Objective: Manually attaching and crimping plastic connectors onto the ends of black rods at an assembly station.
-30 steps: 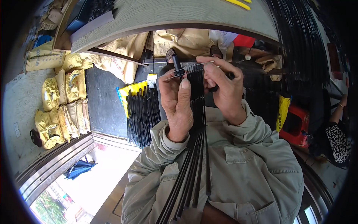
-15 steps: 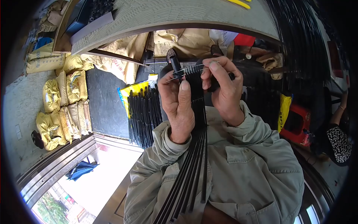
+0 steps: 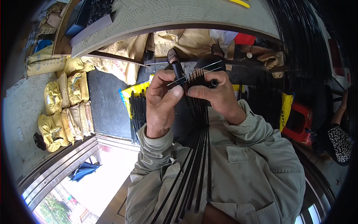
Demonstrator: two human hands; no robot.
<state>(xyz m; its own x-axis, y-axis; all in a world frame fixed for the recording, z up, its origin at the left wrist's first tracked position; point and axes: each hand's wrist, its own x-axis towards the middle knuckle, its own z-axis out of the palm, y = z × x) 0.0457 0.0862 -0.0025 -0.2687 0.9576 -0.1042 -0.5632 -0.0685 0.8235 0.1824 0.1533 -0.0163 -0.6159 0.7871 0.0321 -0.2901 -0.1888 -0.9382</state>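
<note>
Between my hands, the upper ends of several slim black rods (image 3: 201, 149) stand side by side in a row, while their long ends fan down over my lap. Two thin metal wires (image 3: 213, 68) run across this row. My left hand (image 3: 161, 104) is closed at the row's left end, its thumb pressing near the wires. A short black tube (image 3: 177, 68) stands up beside its fingers. My right hand (image 3: 220, 96) is closed on the rods' right side, thumb lying across them. A second black tube (image 3: 214, 83) shows its open end by the right fingers.
More black rods (image 3: 137, 112) stand bundled by a yellow sheet at left. A workbench (image 3: 179, 16) spans the far side. Yellow and brown sacks (image 3: 56, 128) are stacked at the left wall. A red plastic stool (image 3: 298, 125) and another person's arm (image 3: 338, 114) are at right.
My right hand has come down and left from the wires' right end onto the rods, thumb now across them. My left hand has shifted slightly left and down. The wires tilt more steeply.
</note>
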